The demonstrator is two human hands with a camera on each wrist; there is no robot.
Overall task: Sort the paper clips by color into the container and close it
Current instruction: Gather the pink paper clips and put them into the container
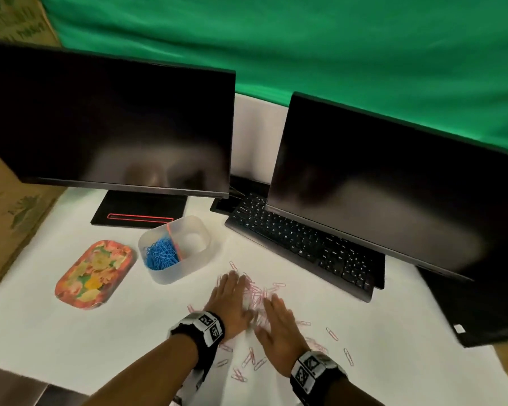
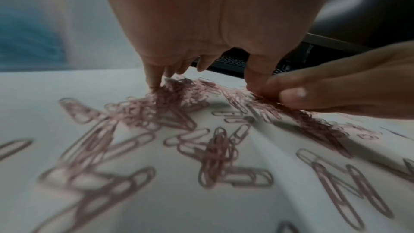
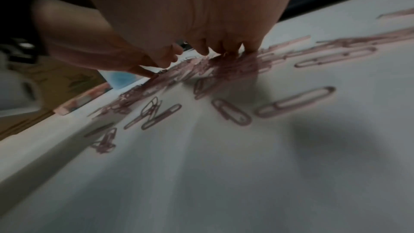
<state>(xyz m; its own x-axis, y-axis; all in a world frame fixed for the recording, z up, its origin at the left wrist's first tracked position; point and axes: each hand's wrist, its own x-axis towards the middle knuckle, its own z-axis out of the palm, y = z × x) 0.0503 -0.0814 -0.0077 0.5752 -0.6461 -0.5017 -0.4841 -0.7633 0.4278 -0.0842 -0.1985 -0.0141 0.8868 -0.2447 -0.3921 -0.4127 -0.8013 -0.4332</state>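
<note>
Pink paper clips [image 1: 257,294] lie heaped and scattered on the white table. My left hand [image 1: 230,300] and right hand [image 1: 279,317] lie flat on either side of the heap, fingers straight, fingertips touching the clips [image 2: 174,95] [image 3: 226,66]. Behind them to the left stands a translucent container [image 1: 200,230] split by an orange divider [image 1: 173,241]. Blue paper clips [image 1: 162,253] fill its left compartment; the right compartment looks empty. The floral lid [image 1: 94,271] lies flat to the left of the container.
Two dark monitors [image 1: 109,121] [image 1: 393,186] stand at the back, with a black keyboard [image 1: 302,244] under the right one, close to the clips. Cardboard [image 1: 9,218] borders the table on the left. Loose pink clips [image 1: 332,334] lie near my right wrist.
</note>
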